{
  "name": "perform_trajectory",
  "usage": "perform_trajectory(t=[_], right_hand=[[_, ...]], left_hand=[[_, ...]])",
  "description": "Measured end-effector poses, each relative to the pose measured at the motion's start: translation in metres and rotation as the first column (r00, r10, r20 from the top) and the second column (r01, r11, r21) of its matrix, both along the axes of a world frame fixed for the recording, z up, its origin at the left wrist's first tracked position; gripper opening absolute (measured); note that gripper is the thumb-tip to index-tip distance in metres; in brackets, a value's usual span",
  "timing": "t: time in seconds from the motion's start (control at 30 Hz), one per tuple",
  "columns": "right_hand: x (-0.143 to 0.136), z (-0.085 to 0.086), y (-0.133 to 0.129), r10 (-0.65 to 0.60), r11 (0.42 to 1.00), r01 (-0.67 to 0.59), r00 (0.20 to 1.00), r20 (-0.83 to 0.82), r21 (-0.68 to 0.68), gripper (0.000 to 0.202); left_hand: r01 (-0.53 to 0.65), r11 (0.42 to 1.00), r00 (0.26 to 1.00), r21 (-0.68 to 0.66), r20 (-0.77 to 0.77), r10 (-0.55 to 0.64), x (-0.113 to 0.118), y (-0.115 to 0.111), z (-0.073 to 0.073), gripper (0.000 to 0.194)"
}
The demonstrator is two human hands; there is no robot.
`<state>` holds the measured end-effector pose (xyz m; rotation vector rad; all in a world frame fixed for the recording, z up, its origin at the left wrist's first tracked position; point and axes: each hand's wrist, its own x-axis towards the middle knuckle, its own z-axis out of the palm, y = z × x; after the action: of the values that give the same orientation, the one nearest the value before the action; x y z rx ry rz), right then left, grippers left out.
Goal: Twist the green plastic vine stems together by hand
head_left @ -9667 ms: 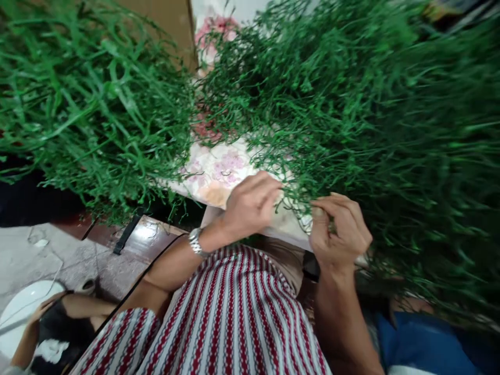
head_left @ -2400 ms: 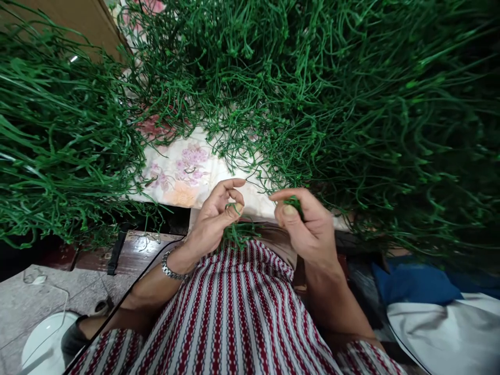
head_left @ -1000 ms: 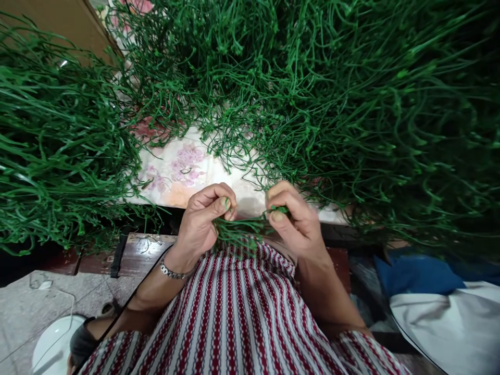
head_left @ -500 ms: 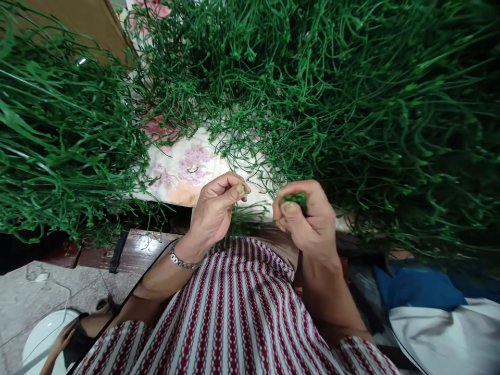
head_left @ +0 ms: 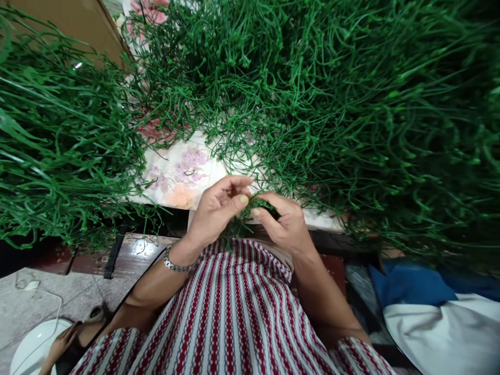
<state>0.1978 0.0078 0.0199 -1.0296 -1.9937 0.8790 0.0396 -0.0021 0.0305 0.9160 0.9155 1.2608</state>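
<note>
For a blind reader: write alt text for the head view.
The left hand and right hand pinch a small bunch of thin green plastic stems at the edge of a floral-cloth table, between large heaps of green stems.

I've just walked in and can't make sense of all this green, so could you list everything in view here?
big heap of green stems: one, dark green, thin and tangled, fills the top and right of the table
second heap of green stems: one, green, longer strands, on the left
floral cloth: one, cream with pink and purple flowers, covers the table between the heaps
small bunch of stems: one, green, pinched between both hands
brown board: one, top left
white round object: one, on the floor, bottom left
blue cloth: one, lower right
white cloth: one, bottom right
another person's hand: one, bottom left
striped garment: red and white, on the person
bracelet: one, silver, left wrist
left hand: fingers pinching the bunch
right hand: fingers pinching the bunch
</note>
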Motion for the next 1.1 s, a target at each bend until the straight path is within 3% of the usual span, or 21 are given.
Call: perform_trajectory(t=[0.13, 0.37, 0.53, 0.67, 0.87, 1.0, 1.1], right_hand=[[0.0, -0.001, -0.002, 0.018, 0.999, -0.019, 0.999, -0.032, -0.032, 0.011], [-0.001, -0.001, -0.005, -0.011, 1.0, 0.011, 1.0, -0.028, 0.006, 0.011], [0.001, 0.0, -0.007, 0.025, 1.0, -0.025, 0.999, 0.021, 0.011, 0.009], [0.006, 0.003, -0.005, 0.121, 0.992, -0.123, 0.988, 0.097, 0.015, 0.014], [0.012, 0.001, 0.003, 0.441, 0.895, -0.439, 0.897, 0.019, -0.075, 0.036], [0.013, -0.002, 0.001, 0.438, 0.893, -0.426, 0.898, 0.054, -0.147, 0.036], [0.014, -0.001, 0.0, 0.488, 0.864, -0.471, 0.87, 0.065, -0.18, 0.028]], left_hand=[[0.011, 0.998, 0.976, 0.061, -0.22, 0.003, -0.002, -0.009, -0.006, 0.011], [0.0, 0.997, 0.938, 0.081, -0.345, 0.028, -0.004, -0.01, 0.001, 0.004], [0.166, 0.986, 0.894, 0.003, -0.422, -0.149, -0.011, -0.009, 0.001, 0.006], [0.272, 0.962, 0.834, 0.004, -0.499, -0.234, -0.015, -0.007, 0.002, 0.015], [0.484, 0.874, 0.779, 0.04, -0.475, -0.41, -0.018, -0.005, -0.001, 0.024], [0.518, 0.852, 0.752, 0.077, -0.516, -0.41, -0.02, -0.005, -0.004, 0.023], [0.626, 0.775, 0.673, 0.085, -0.561, -0.482, -0.023, -0.002, 0.0, 0.022]])
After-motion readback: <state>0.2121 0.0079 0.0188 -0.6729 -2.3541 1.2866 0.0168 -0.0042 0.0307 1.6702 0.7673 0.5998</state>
